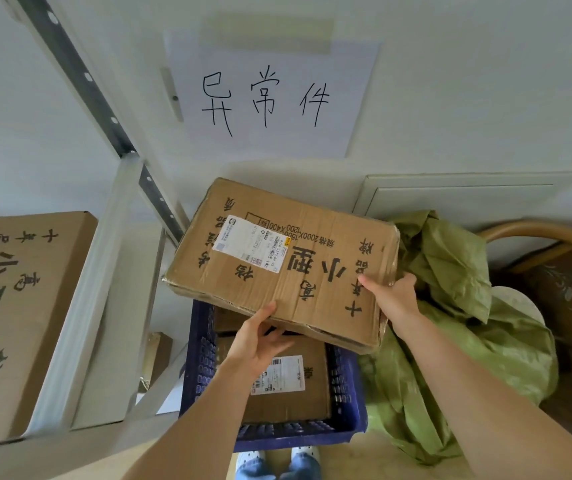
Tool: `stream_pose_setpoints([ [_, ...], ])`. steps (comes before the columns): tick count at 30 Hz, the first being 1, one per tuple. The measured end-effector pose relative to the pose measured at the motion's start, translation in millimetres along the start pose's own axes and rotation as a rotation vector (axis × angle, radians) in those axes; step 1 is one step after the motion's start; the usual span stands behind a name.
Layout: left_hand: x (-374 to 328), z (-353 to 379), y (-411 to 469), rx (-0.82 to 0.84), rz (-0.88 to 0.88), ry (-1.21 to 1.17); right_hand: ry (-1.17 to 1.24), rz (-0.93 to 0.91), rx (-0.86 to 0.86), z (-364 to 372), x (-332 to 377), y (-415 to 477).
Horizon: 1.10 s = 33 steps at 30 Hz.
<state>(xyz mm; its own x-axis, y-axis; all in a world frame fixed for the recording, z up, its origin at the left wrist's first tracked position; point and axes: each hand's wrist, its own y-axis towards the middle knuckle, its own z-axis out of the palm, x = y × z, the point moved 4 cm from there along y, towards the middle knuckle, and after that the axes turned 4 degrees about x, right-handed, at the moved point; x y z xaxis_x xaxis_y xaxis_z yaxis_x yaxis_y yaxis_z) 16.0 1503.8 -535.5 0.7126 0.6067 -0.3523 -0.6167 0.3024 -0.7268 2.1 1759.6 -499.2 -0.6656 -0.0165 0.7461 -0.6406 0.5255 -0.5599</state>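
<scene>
Aloft, one carton (312,289), left hand (256,341), right hand (395,299) gripping, one blue crate (201,358)

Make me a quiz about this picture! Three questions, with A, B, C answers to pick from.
1. Where is the cardboard box?
A. above the blue crate
B. flat on the floor
C. in a sink

2. What colour is the crumpled sheet right of the crate?
A. red
B. green
C. black

3. How is the cardboard box held?
A. by one hand
B. by both hands
C. by no hand

Answers:
1 A, the crate shows right beneath it.
2 B, the sheet is plainly green.
3 B, the left hand grips the near edge and the right hand grips the right corner.
</scene>
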Motion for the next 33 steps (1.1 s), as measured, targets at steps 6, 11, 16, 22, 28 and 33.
stream_pose_setpoints([
  [6, -2, 7, 18, -0.004, -0.008, -0.018, -0.052, -0.073, 0.112, 13, 16, 21],
  [11, -7, 12, 31, -0.034, -0.021, -0.016, -0.038, -0.034, 0.152, 25, 21, 41],
  [16, -14, 12, 48, -0.048, -0.025, -0.044, -0.074, -0.035, 0.178, 39, 26, 59],
  [22, -16, 18, 64, -0.097, -0.030, -0.052, -0.093, -0.041, 0.182, 46, 28, 77],
  [28, -16, 23, 73, -0.113, -0.054, -0.041, -0.115, -0.055, 0.193, 47, 32, 90],
  [33, -14, 17, 83, -0.126, -0.080, -0.037, -0.125, -0.045, 0.196, 49, 25, 96],
])
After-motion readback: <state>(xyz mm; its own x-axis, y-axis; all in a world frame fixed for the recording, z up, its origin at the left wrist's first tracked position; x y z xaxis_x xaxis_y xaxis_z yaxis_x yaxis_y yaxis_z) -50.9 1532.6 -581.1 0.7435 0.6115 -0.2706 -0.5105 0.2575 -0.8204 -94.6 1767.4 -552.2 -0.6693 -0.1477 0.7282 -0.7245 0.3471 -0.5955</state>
